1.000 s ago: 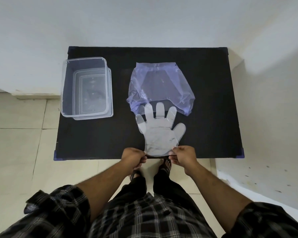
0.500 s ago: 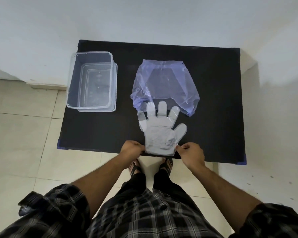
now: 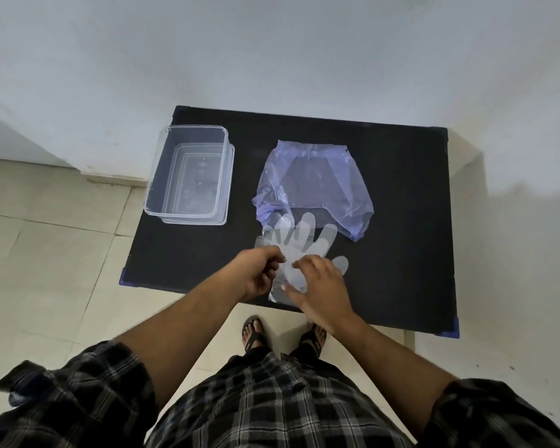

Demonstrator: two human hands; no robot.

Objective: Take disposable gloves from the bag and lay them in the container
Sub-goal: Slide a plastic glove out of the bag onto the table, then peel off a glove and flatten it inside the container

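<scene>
container (image 3: 188, 176): clear plastic tub, far left of the black table (image 3: 411, 247), nothing much in it, well apart from the hands
left hand (image 3: 257, 273): fingers curled, pinching the left edge of the glove
glove (image 3: 299, 240): see-through, lying flat near the table's front edge, fingertips just overlapping the bag's mouth
right hand (image 3: 320, 286): fingers spread, resting flat on the glove's cuff end
bag (image 3: 314, 185): bluish-purple, flat, just behind the glove
</scene>
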